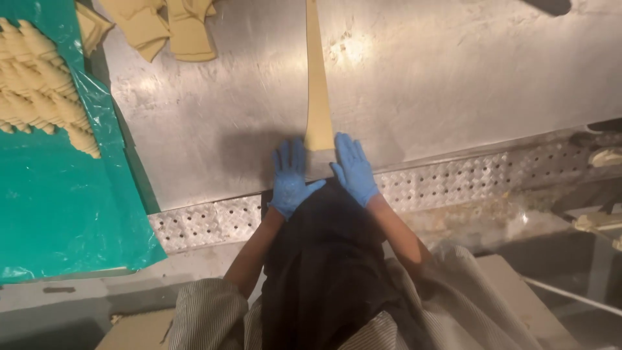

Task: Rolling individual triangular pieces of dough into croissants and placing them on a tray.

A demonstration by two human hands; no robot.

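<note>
— What are the fingers doing?

— Both hands wear blue gloves. The left hand lies flat with fingers spread, just left of the near end of a long dough strip. The right hand lies flat too, fingers close together, against the strip's right edge. Neither pinches anything.

— Which way does the strip run?

— Its long axis runs straight away from the person across the steel surface, near end between the hands, narrowing toward the far end, which the picture's top edge cuts off.

— Anything else hard to see?

— A dark apron hides the surface's near edge. Rolled pastries sit on green sheeting at left, partly cropped; dough scraps lie at the top.
</note>
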